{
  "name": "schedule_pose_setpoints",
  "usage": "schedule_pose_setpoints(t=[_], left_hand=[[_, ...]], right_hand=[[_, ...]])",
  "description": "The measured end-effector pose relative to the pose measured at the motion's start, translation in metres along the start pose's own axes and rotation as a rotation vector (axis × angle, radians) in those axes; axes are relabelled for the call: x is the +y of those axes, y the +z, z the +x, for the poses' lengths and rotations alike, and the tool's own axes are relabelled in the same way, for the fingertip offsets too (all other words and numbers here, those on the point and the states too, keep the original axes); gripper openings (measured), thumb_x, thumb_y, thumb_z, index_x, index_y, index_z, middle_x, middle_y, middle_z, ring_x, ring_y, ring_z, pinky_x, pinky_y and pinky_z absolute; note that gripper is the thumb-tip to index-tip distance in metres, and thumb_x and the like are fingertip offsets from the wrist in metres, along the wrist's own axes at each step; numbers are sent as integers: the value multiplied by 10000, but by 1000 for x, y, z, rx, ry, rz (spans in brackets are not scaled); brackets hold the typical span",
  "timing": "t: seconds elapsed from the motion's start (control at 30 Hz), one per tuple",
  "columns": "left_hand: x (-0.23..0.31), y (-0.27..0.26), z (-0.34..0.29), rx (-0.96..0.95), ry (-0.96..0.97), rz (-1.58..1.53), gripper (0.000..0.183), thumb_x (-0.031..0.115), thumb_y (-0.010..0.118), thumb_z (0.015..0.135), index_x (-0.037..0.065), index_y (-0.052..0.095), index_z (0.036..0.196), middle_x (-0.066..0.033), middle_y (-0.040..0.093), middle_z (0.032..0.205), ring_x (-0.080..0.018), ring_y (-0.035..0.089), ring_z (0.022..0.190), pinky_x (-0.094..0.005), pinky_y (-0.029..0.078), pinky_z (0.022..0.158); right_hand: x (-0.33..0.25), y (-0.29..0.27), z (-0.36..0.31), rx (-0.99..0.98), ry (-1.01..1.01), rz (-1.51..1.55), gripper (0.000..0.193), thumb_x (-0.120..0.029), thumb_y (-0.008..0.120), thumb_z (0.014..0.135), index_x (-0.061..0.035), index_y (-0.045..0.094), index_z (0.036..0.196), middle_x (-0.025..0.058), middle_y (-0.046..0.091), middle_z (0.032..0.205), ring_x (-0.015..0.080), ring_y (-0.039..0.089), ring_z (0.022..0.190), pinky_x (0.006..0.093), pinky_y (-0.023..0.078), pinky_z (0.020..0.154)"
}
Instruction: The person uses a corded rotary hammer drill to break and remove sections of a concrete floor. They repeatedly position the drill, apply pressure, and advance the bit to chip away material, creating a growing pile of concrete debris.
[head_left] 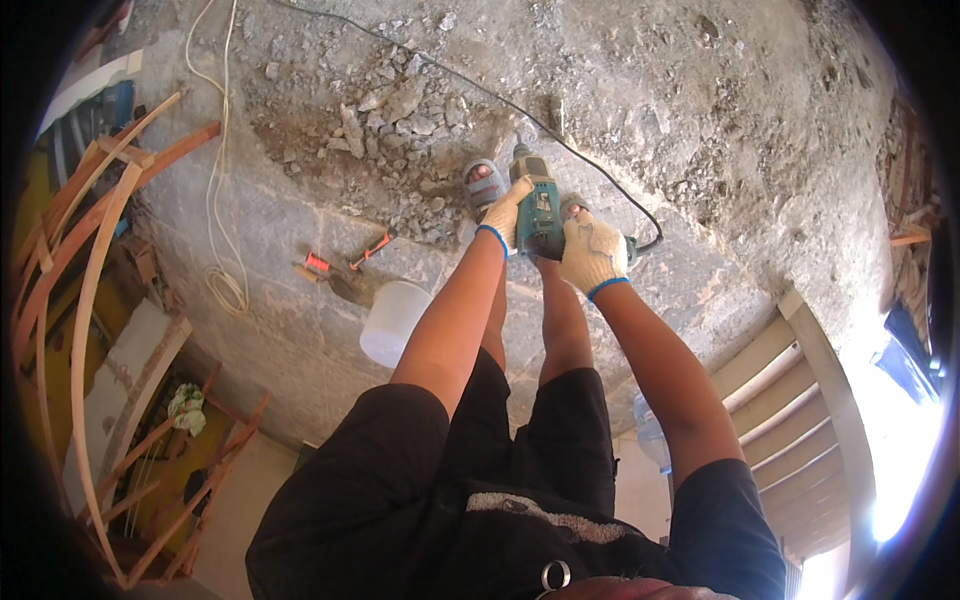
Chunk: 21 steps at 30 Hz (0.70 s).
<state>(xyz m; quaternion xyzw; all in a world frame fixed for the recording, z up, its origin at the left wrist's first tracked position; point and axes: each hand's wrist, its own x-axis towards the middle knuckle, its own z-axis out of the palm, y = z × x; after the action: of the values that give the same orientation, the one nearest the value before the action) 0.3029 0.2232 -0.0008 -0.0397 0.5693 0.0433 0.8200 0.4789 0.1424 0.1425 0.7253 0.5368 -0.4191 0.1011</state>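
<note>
A teal-green hammer drill (540, 215) is held between my two hands, its bit end pointing away from me at the broken concrete floor. My left hand (505, 215), in a cream knit glove with a blue cuff, is closed against the drill's left side near the front. My right hand (593, 250), gloved the same way, is wrapped round the rear end by the cord. The black power cord (520, 108) loops from the back of the drill and runs off to the far left. My sandalled left foot (484, 183) stands just left of the drill.
Rubble (400, 115) is heaped ahead and to the left. A white bucket (394, 322), an orange-handled tool (373, 250) and a trowel (345, 285) are near my left. A pale cable (228, 285) lies coiled further left, beside wooden frames (95, 260). Slatted steps (790, 410) are at right.
</note>
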Motion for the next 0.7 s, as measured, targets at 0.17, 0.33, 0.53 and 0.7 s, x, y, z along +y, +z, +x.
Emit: schedule_pose_setpoints(t=[0.17,0.33,0.53,0.7], left_hand=[[19,2,14,-83,15,13,487,505,666,1151,65,733,1349,-129,808,1182,-291,804,995,-483,677,888],[11,12,-1,-101,97,-18,448,472,669,1158,76,728,1361,-91,802,1142,-265,799,942,-462,683,861],[-3,20,-52,-24,90,-43,425,442,682,1156,80,726,1375,-90,804,1156,-233,802,951,-429,688,836],[-10,16,-68,-33,64,-99,427,436,685,1158,66,734,1365,-94,808,1159,-236,808,972,-435,690,852]], right_hand=[[-2,-11,19,136,-40,22,266,-204,810,831,-75,774,1062,187,742,1140,405,768,1099,545,626,906],[-5,-10,-1,240,3,84,231,-134,795,846,-68,748,1062,200,725,1130,414,773,1024,537,625,881],[-16,-10,-40,199,5,95,311,-120,805,815,-76,734,1115,188,717,1121,416,763,1016,550,608,857],[-22,-11,-45,133,7,64,349,-206,864,810,-107,761,1129,164,715,1152,416,754,1017,554,606,858]])
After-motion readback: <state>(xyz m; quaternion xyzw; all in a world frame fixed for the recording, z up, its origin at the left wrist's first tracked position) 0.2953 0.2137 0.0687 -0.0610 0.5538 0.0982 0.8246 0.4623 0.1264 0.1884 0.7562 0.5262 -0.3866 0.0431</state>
